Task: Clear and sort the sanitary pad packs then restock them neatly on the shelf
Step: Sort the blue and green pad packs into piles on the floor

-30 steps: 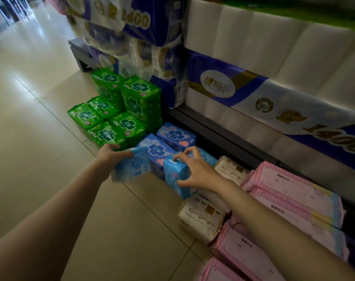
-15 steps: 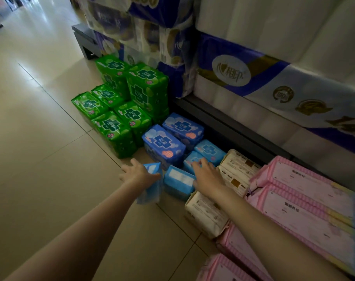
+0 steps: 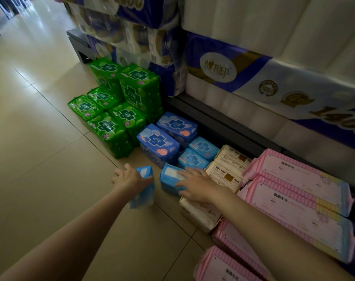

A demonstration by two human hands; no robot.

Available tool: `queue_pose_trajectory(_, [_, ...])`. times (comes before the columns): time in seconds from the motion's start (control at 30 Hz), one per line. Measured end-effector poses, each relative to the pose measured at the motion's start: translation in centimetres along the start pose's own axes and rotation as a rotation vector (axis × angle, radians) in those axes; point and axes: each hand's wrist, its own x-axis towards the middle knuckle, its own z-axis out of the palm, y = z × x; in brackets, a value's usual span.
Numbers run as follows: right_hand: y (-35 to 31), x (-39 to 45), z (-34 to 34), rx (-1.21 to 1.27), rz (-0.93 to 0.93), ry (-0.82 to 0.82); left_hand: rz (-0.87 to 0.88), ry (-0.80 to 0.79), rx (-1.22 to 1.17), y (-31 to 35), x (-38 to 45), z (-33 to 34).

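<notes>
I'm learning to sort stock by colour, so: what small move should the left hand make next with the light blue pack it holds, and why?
Probably set it down on the floor beside the other light blue pack. The left hand grips a light blue pack upright, apart from the rest, while the right hand rests flat on its match, next to the other blue packs.

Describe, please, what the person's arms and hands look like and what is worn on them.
Both forearms are bare right up to the frame's edge: no sleeves show. The left hand and right hand wear no gloves, and no watch, bracelet or ring is visible. The dim light leaves finer detail on the fingers unclear.
</notes>
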Motion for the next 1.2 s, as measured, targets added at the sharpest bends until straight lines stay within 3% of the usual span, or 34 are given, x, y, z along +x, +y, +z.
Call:
queue_pose_trajectory(0.17, [-2.1, 1.7, 1.2, -0.225, 0.074, -0.130, 0.079, 0.169, -0.005, -0.9, -0.3, -0.4])
queue_pose_trajectory(0.27, [-2.4, 1.8, 1.0, -0.331, 0.146, -0.131, 0.112, 0.193, -0.021, -1.0, -0.9, 0.0])
queue_pose_trajectory(0.33, [-2.4, 1.7, 0.4, -0.249, 0.194, -0.082, 0.158, 0.183, -0.010, -0.9, -1.0, 0.6])
queue_pose_trajectory(0.43, [-1.9, 1.7, -0.8, 0.213, 0.219, 0.068, 0.183, 0.140, -0.143, -0.2, -0.8, 0.9])
queue_pose_trajectory(0.5, [-1.4, 1.4, -2.0, 0.528, 0.158, 0.157, 0.157, -0.084, -0.451, 0.2, -0.6, 0.0])
queue_pose_trajectory(0.53, [-1.1, 1.2, -2.6, 0.647, 0.128, 0.185, 0.169, -0.278, -0.589, 0.1, -0.5, -0.8])
queue_pose_trajectory(0.6, [-0.7, 0.7, -3.4, 0.896, 0.107, 0.176, 0.237, -0.653, -0.648, -0.4, -0.6, -2.6])
queue_pose_trajectory(0.63, [-0.5, 0.4, -3.6, 1.034, 0.102, 0.129, 0.290, -0.759, -0.626, -0.9, -0.5, -3.2])
queue_pose_trajectory(0.7, [-0.2, -0.1, -3.8, 1.244, 0.073, -0.024, 0.358, -0.856, -0.585, -1.7, 0.2, -3.7])
queue_pose_trajectory(0.8, [0.0, -0.6, -3.8, 1.303, 0.025, -0.182, 0.351, -0.918, -0.574, -2.2, 0.5, -3.7])
queue_pose_trajectory(0.93, [-0.5, -0.8, -4.0, 1.247, -0.001, -0.279, 0.311, -0.942, -0.596, -2.2, 0.1, -4.0])
queue_pose_trajectory(1.0, [-1.5, -0.8, -3.8, 1.121, 0.022, -0.237, 0.286, -0.913, -0.583, -2.2, 0.1, -4.0])
queue_pose_trajectory(1.07, [-2.6, -0.2, -2.9, 1.005, 0.114, -0.081, 0.266, -0.784, -0.552, -2.0, 0.3, -4.0])
queue_pose_trajectory(1.2, [-4.7, 1.4, -0.6, 0.851, 0.238, 0.288, 0.170, -0.447, -0.708, -1.6, 1.2, -3.9])
